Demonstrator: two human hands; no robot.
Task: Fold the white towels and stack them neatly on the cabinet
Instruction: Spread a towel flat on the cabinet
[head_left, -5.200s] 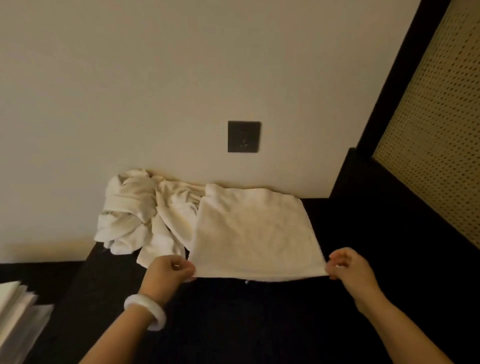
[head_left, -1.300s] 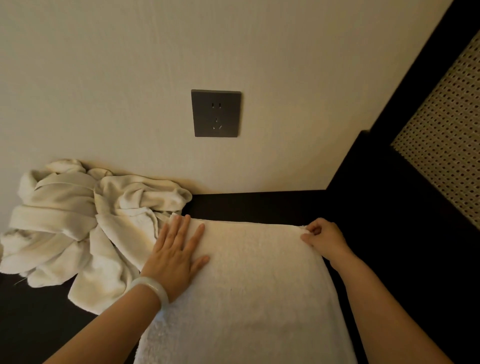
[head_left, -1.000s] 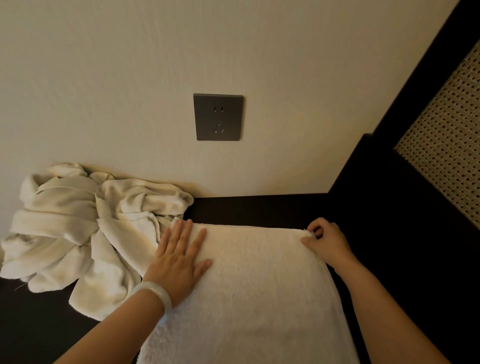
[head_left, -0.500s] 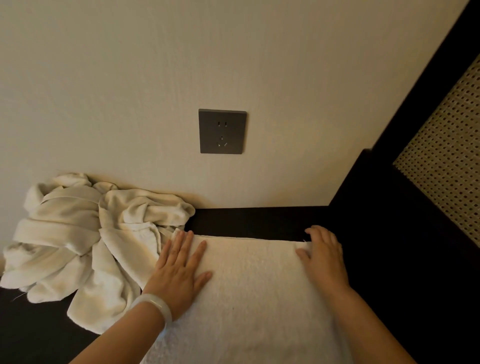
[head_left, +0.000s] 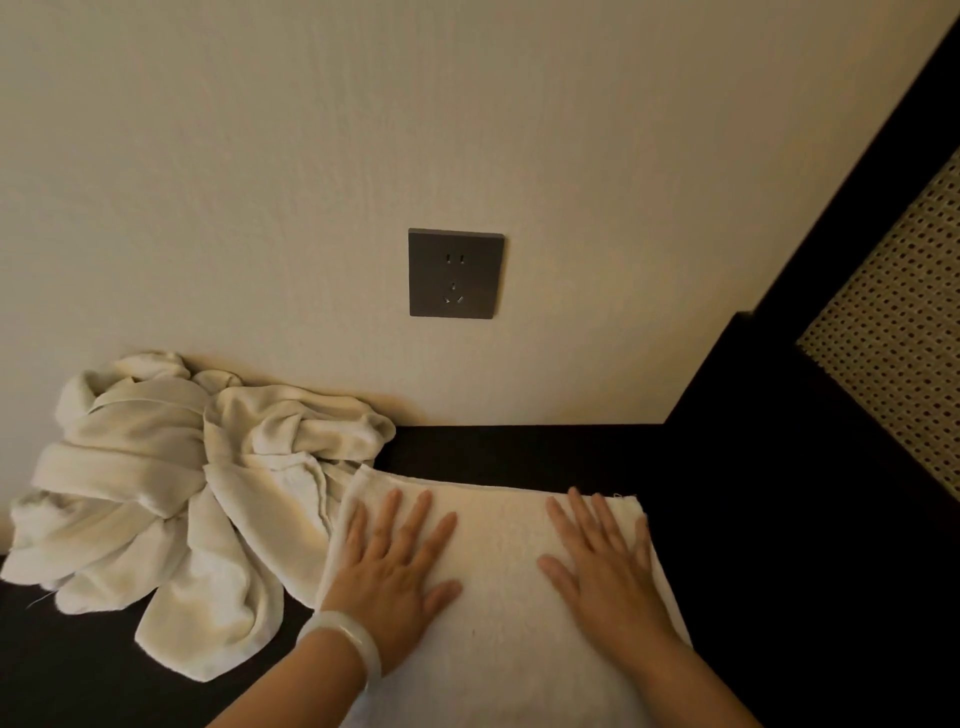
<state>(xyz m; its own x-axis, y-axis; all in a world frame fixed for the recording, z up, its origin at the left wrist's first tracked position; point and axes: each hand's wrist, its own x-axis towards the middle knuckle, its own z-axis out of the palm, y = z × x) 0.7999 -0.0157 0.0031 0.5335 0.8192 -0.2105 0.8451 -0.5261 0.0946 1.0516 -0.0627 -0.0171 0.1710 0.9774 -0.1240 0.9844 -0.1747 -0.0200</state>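
Note:
A white towel (head_left: 498, 561) lies flat on the dark cabinet top (head_left: 519, 449), its far edge straight and near the wall. My left hand (head_left: 395, 571), with a pale bangle on the wrist, presses flat on the towel's left part, fingers spread. My right hand (head_left: 605, 566) lies flat on the towel's right part, fingers straight and pointing toward the wall. To the left sits a crumpled heap of white towels (head_left: 171, 493) against the wall, touching the flat towel's left edge.
A dark wall socket (head_left: 455, 273) sits on the beige wall above the cabinet. On the right rises a dark frame (head_left: 779, 415) with a woven perforated panel (head_left: 898, 332). A dark strip of cabinet shows between towel and wall.
My right hand has let go of the towel's far right corner and now lies flat further inward on the towel. My left hand stays pressed in place.

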